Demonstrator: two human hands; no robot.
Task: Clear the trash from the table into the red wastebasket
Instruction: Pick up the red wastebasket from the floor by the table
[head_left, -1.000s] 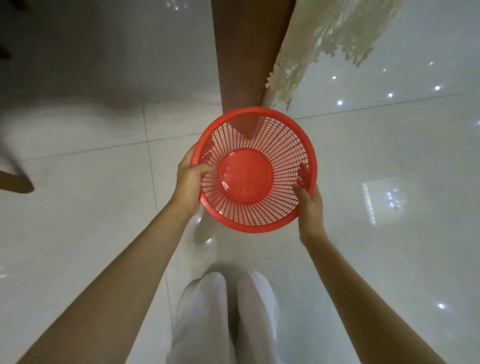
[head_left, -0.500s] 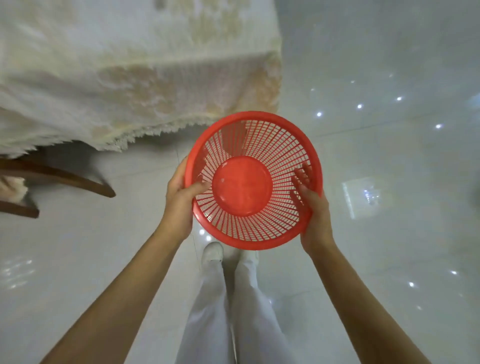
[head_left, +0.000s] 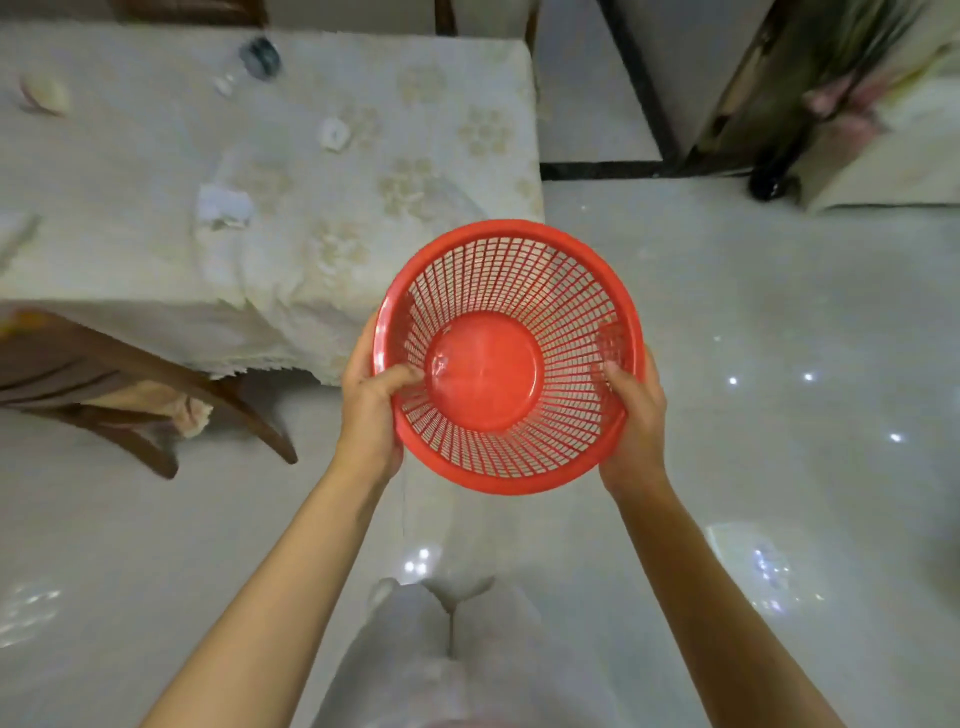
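Your left hand (head_left: 370, 410) hides its fingers behind the red wastebasket (head_left: 506, 470) wall; only the thumb shows inside. Your right hand (head_left: 635, 415) fingers show only dimly through the mesh. The desk (head_left: 415, 78) runs off the left edge, and its scraps are smeared: a white crumple (head_left: 224, 208), a small pale ring (head_left: 333, 133), a dark round thing (head_left: 261, 56), all too blurred to name. The chair (head_left: 156, 395) is cut off at left.

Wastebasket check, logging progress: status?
Both hands, left and right, grip the empty red wastebasket. Scraps remain on the table. Nothing blocking.
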